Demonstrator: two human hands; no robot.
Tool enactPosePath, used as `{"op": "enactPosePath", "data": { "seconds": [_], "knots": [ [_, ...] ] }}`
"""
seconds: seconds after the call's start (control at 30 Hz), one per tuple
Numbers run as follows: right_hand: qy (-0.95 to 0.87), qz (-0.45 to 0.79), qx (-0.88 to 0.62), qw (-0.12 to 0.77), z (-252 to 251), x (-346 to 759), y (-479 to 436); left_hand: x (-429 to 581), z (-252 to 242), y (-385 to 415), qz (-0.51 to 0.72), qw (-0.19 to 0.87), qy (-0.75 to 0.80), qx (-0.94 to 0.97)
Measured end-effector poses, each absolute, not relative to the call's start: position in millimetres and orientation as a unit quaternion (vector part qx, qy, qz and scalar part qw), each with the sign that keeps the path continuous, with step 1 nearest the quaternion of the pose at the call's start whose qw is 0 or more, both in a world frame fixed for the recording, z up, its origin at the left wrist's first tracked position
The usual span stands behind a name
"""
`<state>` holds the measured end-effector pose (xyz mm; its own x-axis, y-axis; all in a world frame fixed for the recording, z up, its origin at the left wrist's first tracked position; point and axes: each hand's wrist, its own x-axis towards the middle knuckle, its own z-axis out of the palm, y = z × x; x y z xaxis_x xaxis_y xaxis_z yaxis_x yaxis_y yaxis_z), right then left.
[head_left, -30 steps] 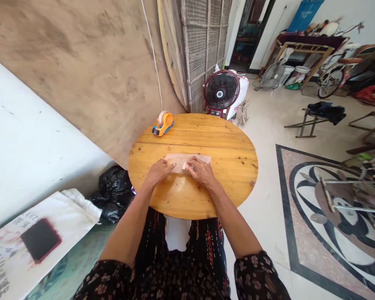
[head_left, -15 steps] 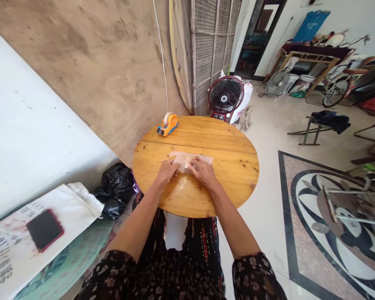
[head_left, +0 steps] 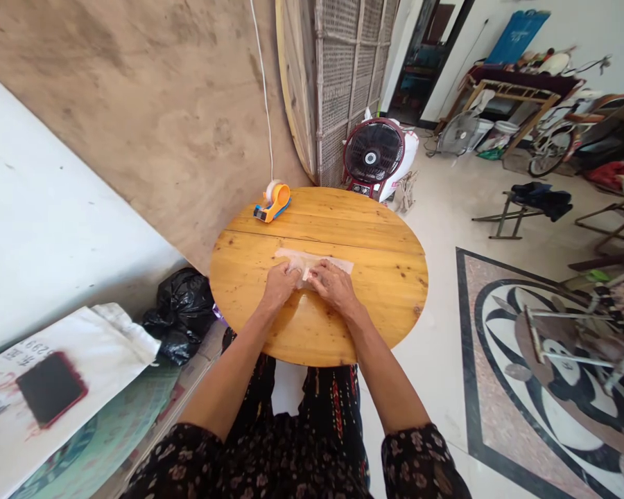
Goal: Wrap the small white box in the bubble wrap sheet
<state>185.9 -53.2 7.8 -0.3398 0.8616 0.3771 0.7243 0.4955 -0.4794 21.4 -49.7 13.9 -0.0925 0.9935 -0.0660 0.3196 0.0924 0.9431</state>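
A thin, whitish, see-through sheet (head_left: 344, 265) lies crosswise on the round wooden table (head_left: 312, 333); whether it is plastic or paper I cannot tell. My left hand (head_left: 281, 283) has its fingers closed on the near left part of the sheet. Close beside it, my right hand (head_left: 333, 283) pinches the sheet's near middle part. A small whiter bit (head_left: 306, 274), perhaps a fold, shows between the two hands. The fingers hide much of the near edge. Toward the table's far left edge stands an orange and blue tape dispenser (head_left: 274, 201) with a roll of tape.
A dark red fan (head_left: 373, 154) stands behind the table. To the left are black plastic bags (head_left: 182, 312) and a phone (head_left: 52, 388) lying on a white sack (head_left: 101, 350). A folding stool (head_left: 514, 211) with dark cloth sits to the right.
My hands stay on the sheet and have shifted only slightly, the fingers drawn a little closer together. The whole view has moved a bit.
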Motion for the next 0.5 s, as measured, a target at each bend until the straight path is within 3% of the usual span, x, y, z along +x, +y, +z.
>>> {"op": "enactPosePath", "data": {
  "seconds": [0.27,0.5],
  "knots": [
    [-0.806,0.118,-0.5,0.293,7.3,185.8,-53.3,22.1,14.0,-44.9,0.395,0.3,0.636,0.591],
    [-0.81,0.121,-0.491,0.295,9.1,187.2,-51.1,34.0,16.8,-44.2,0.41,0.299,0.623,0.596]
  ]
}}
